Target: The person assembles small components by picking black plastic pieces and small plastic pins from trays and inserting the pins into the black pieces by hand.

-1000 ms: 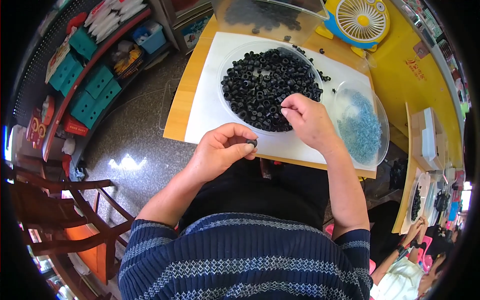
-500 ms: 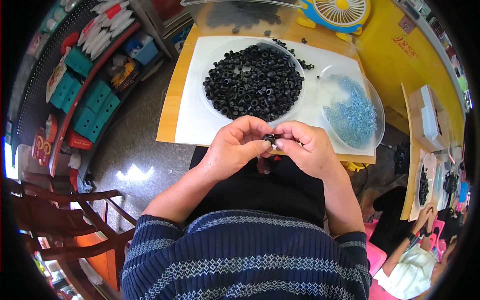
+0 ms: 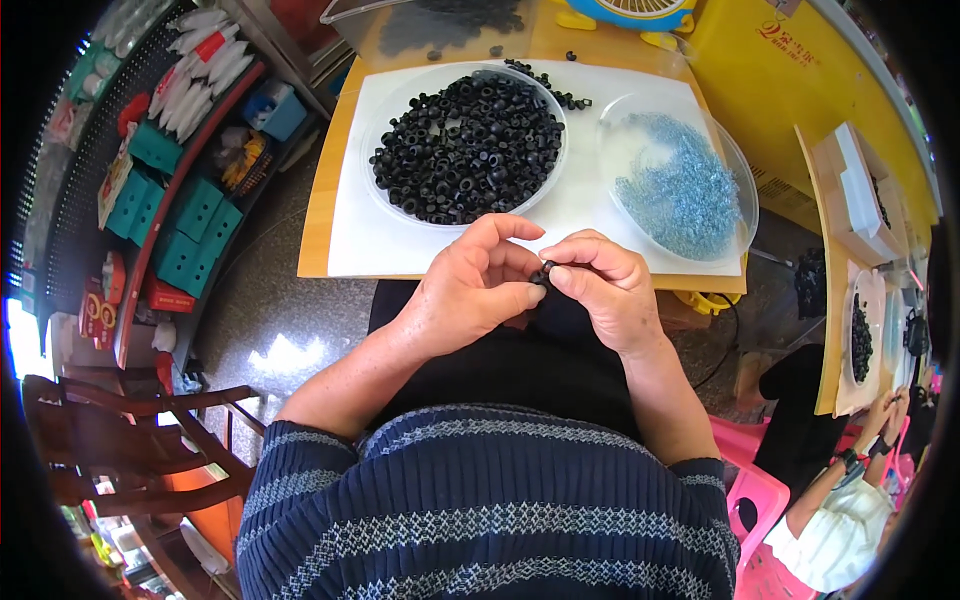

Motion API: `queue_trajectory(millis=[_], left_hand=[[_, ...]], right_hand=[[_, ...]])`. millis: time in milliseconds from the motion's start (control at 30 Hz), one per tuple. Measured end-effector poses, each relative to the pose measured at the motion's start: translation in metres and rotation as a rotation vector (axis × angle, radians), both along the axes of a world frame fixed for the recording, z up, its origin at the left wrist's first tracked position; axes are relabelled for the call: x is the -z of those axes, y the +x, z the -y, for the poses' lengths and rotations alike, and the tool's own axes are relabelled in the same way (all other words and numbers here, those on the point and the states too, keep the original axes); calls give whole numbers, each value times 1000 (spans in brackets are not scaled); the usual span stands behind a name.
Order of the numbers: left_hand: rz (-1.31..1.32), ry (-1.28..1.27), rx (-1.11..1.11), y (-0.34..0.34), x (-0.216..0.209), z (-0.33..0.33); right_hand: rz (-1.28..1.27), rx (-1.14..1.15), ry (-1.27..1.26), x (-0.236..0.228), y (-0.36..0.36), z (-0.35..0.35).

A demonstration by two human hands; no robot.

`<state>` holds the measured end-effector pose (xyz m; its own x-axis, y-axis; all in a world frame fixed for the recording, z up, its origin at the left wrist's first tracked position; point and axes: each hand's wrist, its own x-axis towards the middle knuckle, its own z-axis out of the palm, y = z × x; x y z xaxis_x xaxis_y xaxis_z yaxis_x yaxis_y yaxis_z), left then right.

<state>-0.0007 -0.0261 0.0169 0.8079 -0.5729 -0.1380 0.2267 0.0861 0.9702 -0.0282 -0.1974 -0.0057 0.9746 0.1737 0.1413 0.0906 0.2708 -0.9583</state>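
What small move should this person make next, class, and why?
Perhaps the right grip should gently press the small black piece while the left grip steadies it: both grips meet there, near the front edge of the table, where a loose pinch could drop it.

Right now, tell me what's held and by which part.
At least one small black piece, pinched by the left hand and right hand; which part is gripped cannot be told.

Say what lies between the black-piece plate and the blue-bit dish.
In the head view, white sheet lies between plate and dish, with loose black pieces toward the far side.
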Motion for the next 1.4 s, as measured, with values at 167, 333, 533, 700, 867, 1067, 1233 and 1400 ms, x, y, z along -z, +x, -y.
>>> queue_trajectory(millis=[167,333,533,700,867,1067,1233,1400], left_hand=[[-3,41,26,-2,-3,4],[17,93,32,-2,-3,6],[3,96,64,-2,-5,5],[-23,96,84,0,-5,4],[-67,96,78,-1,-7,5],[-122,75,6,-3,2,7],[-120,33,-66,-4,9,9],[-128,-31,-72,-2,13,8]], right_hand=[[-122,-10,-30,-7,-2,9],[-98,-48,-52,-9,-1,15],[121,-21,-300,-5,2,21],[108,-49,-282,-10,0,18],[216,-15,-398,-9,0,16],[294,29,-420,-3,-2,12],[357,42,-501,2,-6,10],[283,106,-455,-2,-10,2]])
